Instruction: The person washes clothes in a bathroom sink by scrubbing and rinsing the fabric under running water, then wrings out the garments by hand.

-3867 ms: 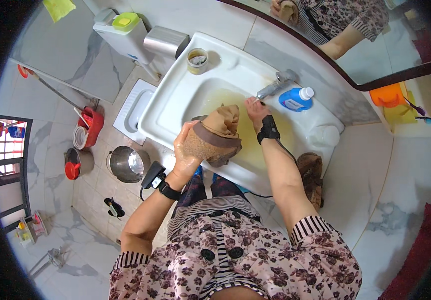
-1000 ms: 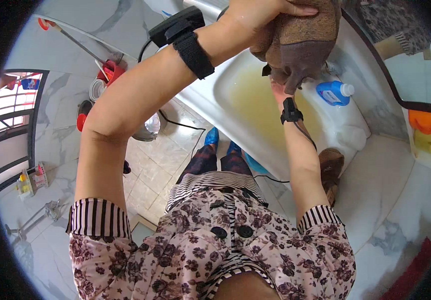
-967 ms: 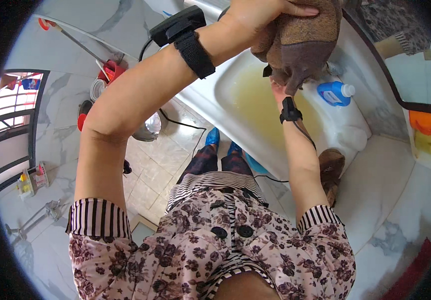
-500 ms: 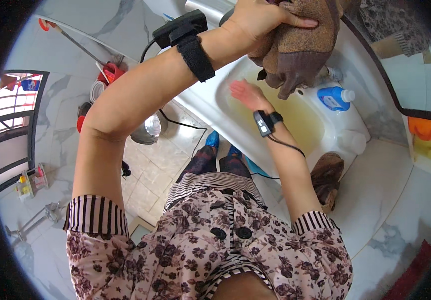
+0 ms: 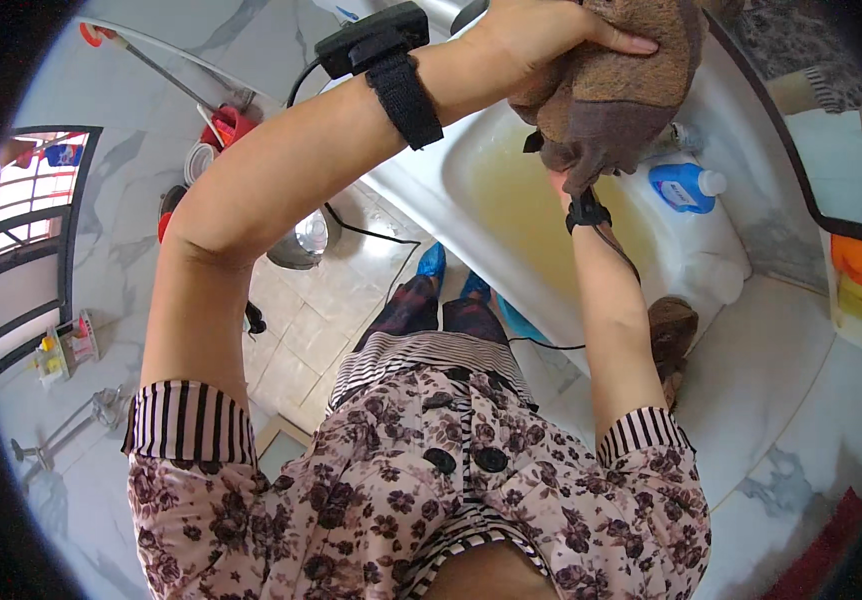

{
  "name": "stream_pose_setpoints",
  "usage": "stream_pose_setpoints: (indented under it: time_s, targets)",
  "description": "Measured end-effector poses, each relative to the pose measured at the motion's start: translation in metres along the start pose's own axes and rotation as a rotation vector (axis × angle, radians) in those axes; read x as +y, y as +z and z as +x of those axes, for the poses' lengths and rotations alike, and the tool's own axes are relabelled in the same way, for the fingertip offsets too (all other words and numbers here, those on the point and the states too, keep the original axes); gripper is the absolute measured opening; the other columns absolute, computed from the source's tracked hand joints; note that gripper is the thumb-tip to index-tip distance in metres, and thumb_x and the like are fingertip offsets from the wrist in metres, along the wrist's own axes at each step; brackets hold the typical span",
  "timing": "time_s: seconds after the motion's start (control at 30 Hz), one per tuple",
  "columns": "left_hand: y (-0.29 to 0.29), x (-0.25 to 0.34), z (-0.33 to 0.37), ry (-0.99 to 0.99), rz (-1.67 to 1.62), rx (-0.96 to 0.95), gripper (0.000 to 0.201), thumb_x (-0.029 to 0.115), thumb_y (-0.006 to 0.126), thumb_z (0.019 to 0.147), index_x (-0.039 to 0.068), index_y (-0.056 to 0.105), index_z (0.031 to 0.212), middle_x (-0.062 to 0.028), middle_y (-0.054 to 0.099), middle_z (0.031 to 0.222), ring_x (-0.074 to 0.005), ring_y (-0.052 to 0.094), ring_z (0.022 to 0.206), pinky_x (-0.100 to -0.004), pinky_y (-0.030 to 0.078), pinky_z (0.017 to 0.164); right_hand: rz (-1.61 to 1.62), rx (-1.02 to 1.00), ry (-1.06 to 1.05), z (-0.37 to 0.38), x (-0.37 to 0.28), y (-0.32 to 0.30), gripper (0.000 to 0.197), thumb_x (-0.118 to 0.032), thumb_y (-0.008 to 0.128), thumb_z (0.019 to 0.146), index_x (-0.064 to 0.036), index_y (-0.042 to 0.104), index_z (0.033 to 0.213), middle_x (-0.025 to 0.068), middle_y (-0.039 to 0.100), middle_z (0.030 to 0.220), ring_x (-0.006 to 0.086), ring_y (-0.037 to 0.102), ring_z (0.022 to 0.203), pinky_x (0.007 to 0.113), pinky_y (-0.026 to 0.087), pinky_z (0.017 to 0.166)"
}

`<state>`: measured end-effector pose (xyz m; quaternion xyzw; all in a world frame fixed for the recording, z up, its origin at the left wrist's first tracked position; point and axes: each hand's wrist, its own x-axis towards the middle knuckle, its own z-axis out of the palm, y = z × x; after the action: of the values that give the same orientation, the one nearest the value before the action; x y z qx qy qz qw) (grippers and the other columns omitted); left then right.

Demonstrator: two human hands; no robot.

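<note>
My left hand (image 5: 549,35) is closed on a bunched brown cloth (image 5: 641,85), holding it up above a white washbasin (image 5: 463,190). Its thumb lies across the front of the cloth. Folds hang down over yellowish water (image 5: 511,205) in the basin. Behind the hanging lower end is my right hand (image 5: 559,183), mostly covered, so its fingers do not show. Both wrists carry black strapped devices with cables. A blue bottle (image 5: 683,187) with a white cap stands on the basin's right rim.
Another brown cloth (image 5: 671,335) hangs at the basin's near right edge. A dark-framed mirror (image 5: 801,180) is on the right, beside an orange container (image 5: 858,260). On the left are a shiny metal pot (image 5: 300,243) and a red vessel (image 5: 229,125). A cable (image 5: 371,238) crosses near the floor.
My right hand has moved right from over the water, where it was spread, to behind the hanging cloth. The left hand and cloth have shifted slightly right with the view.
</note>
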<state>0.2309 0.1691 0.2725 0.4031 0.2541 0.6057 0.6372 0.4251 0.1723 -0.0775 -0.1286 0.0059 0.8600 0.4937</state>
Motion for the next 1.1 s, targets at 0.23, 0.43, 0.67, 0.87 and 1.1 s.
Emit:
stream_pose_setpoints:
  time_s: [0.23,0.43,0.67,0.87,1.1]
  targets:
    - [-0.007,0.000,-0.005,-0.024,-0.065,-0.039,0.052,-0.015,0.068,0.069,-0.004,0.052,0.117,-0.0132,0.062,0.109,-0.0259,0.061,0.098,-0.0395,0.052,0.088,-0.153,0.253,0.457,0.003,0.053,0.052,0.044,-0.028,0.051,0.091,0.0053,0.052,0.119,0.0200,0.058,0.116,0.0304,0.057,0.107,0.044,0.047,0.094]
    - [-0.015,-0.001,-0.016,-0.022,-0.121,-0.041,0.051,-0.017,0.066,0.069,-0.003,0.052,0.117,-0.0148,0.062,0.109,-0.0271,0.061,0.100,-0.0403,0.052,0.088,-1.256,-0.058,0.969,-0.020,0.056,0.063,0.041,-0.030,0.052,0.092,0.0063,0.061,0.109,0.0154,0.065,0.106,0.0257,0.063,0.101,0.036,0.048,0.092]
    - [-0.009,-0.008,-0.019,-0.079,-0.116,0.024,0.052,-0.017,0.067,0.069,-0.003,0.052,0.117,-0.0151,0.061,0.110,-0.0269,0.061,0.100,-0.0406,0.052,0.089,-0.299,0.144,0.296,-0.031,-0.034,0.007,0.036,-0.027,0.054,0.089,0.0040,0.063,0.105,0.0146,0.066,0.103,0.0261,0.065,0.093,0.037,0.050,0.084]
    - [-0.008,-0.007,-0.022,-0.083,-0.031,0.039,0.051,-0.016,0.068,0.069,-0.004,0.053,0.116,-0.0137,0.061,0.110,-0.0261,0.060,0.100,-0.0387,0.053,0.087,-0.180,0.150,0.114,-0.013,-0.038,0.002,0.035,-0.026,0.055,0.087,0.0038,0.063,0.103,0.0138,0.067,0.100,0.0251,0.065,0.089,0.036,0.051,0.081]
    - [-0.010,-0.013,-0.028,-0.088,0.046,0.069,0.048,-0.015,0.068,0.070,-0.005,0.054,0.114,-0.0138,0.061,0.110,-0.0253,0.060,0.100,-0.0365,0.053,0.086,-0.594,-0.001,0.643,-0.013,-0.004,0.029,0.034,-0.024,0.057,0.083,0.0037,0.064,0.101,0.0129,0.067,0.096,0.0239,0.065,0.083,0.036,0.051,0.076]
